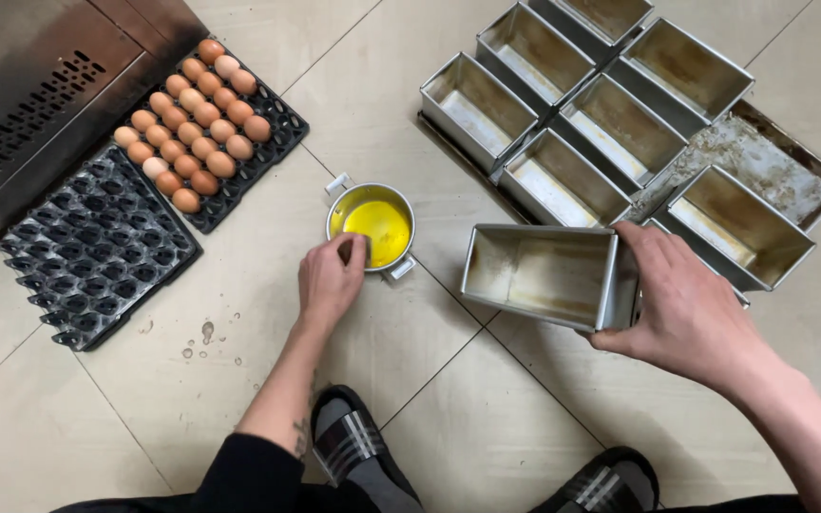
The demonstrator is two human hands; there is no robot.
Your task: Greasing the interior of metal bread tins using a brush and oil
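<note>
A tiled floor (268, 380) carries everything here, with the widest bare stretch in the near left and near middle, between the person's arms and out to the left edge of view. A steel appliance (21, 85) with a slotted panel fills the far left corner. On the far right, a baking sheet (762, 157) lies under a cluster of loaf tins (572, 95) packed wall to wall, leaving almost no room between them; the sheet's bare corner shows at the right. Beside the appliance sit a black tray of brown eggs (197, 123) and, nearer and to its left, a stack of empty egg trays (97, 247), their edges touching or nearly so.

The right hand (686, 304) has its grip clamped on the right end wall of one loaf tin (539, 274), tilted so the open side faces the camera, just near of the cluster and close to its nearest tins. In the open middle of the floor stands a small pot (371, 226) with yellow liquid, well apart from the egg trays and near the held tin's left edge. The left hand (330, 280) reaches over the pot's near rim, fingers pinched together on something dark and small that I cannot identify. Two slippered feet (358, 446) rest at the near edge.
</note>
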